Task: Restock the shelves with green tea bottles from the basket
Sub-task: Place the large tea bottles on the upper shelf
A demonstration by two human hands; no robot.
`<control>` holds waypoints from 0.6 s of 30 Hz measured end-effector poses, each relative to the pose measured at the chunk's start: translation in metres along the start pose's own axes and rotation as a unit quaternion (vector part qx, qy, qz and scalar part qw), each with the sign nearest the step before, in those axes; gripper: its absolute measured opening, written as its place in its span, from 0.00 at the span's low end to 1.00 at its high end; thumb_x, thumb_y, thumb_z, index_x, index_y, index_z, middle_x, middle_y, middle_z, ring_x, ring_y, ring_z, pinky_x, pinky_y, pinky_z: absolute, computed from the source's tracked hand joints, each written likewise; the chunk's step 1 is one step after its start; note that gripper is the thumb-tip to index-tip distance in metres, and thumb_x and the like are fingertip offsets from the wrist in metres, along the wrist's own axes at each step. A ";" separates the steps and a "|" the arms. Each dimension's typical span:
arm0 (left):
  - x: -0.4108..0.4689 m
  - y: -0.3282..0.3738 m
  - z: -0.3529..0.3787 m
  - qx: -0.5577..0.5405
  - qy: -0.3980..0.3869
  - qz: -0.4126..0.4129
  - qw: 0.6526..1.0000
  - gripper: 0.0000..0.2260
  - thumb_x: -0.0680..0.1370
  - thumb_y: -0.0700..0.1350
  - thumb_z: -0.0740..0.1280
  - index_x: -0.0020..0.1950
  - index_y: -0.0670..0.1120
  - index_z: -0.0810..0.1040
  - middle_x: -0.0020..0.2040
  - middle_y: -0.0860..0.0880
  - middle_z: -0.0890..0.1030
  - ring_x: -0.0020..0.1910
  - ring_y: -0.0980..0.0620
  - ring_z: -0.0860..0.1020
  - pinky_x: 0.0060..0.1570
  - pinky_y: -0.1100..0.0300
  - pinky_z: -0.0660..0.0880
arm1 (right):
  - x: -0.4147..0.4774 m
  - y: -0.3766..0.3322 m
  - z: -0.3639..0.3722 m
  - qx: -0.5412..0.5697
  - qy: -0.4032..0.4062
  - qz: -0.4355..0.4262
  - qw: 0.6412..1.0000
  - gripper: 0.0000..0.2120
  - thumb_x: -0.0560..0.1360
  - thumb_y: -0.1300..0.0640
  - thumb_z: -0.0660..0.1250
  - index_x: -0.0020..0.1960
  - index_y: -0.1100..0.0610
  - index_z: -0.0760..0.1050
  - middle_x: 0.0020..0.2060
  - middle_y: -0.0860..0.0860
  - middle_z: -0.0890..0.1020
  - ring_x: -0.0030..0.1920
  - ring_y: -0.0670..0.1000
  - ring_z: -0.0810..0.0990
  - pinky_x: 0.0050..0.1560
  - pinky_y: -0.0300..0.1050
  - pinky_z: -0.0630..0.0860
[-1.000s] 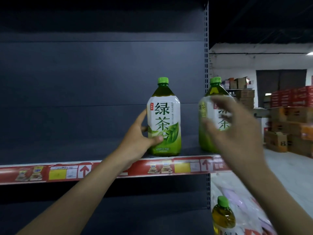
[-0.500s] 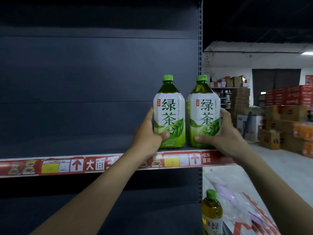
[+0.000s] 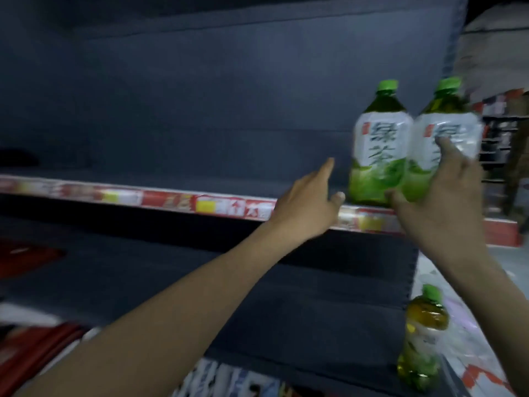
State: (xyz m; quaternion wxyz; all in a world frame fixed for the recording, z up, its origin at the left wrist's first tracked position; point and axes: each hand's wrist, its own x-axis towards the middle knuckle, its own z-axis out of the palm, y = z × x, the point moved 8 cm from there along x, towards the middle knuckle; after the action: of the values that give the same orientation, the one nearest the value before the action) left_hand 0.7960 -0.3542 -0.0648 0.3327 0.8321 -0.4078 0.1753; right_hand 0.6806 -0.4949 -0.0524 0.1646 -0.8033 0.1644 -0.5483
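Two green tea bottles with green caps and white labels stand side by side at the right end of the dark shelf (image 3: 200,183): the left bottle (image 3: 378,150) and the right bottle (image 3: 446,133). My left hand (image 3: 310,204) is open just left of the left bottle, a small gap between them. My right hand (image 3: 440,202) is open in front of the right bottle, fingers spread and partly covering its label; contact is unclear in the blur. A third bottle (image 3: 422,339) stands lower right, below the shelf.
The shelf's front edge carries a red and white price strip (image 3: 171,200). A lower dark shelf (image 3: 257,296) lies beneath. Red packaging (image 3: 25,256) shows at the far left. Stacked goods (image 3: 503,130) sit beyond the shelf's right end.
Both hands have let go of the two bottles and drawn back from them. The view has swung left and down and is blurred.
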 end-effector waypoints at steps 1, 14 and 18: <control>-0.022 -0.012 -0.013 0.058 0.020 0.004 0.998 0.29 0.82 0.52 0.58 0.80 0.53 0.49 0.77 0.48 0.63 0.73 0.47 0.64 0.68 0.49 0.67 | -0.016 -0.025 0.009 0.013 -0.011 -0.030 0.999 0.40 0.69 0.56 0.74 0.76 0.56 0.57 0.69 0.64 0.64 0.70 0.62 0.63 0.69 0.54 0.62; -0.438 -0.258 -0.192 0.307 0.068 -0.402 0.860 0.21 0.77 0.52 0.58 0.70 0.50 0.69 0.60 0.44 0.77 0.59 0.39 0.76 0.52 0.46 0.75 | -0.311 -0.325 0.216 0.211 -0.486 -0.199 0.824 0.17 0.79 0.52 0.65 0.66 0.52 0.71 0.64 0.53 0.68 0.46 0.50 0.69 0.49 0.42 0.66; -0.566 -0.297 -0.220 0.284 0.073 -0.535 0.792 0.20 0.81 0.50 0.60 0.73 0.50 0.66 0.62 0.44 0.76 0.61 0.41 0.74 0.52 0.48 0.75 | -0.418 -0.386 0.249 0.240 -0.577 -0.207 0.753 0.15 0.77 0.54 0.66 0.63 0.52 0.74 0.58 0.53 0.72 0.53 0.53 0.75 0.50 0.41 0.67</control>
State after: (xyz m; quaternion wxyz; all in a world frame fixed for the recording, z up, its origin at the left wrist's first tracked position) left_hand 0.6850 0.2497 -0.3477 0.1506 0.9590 0.1967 0.1375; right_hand 0.8022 0.0559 -0.3119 0.2986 -0.9154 -0.2689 -0.0228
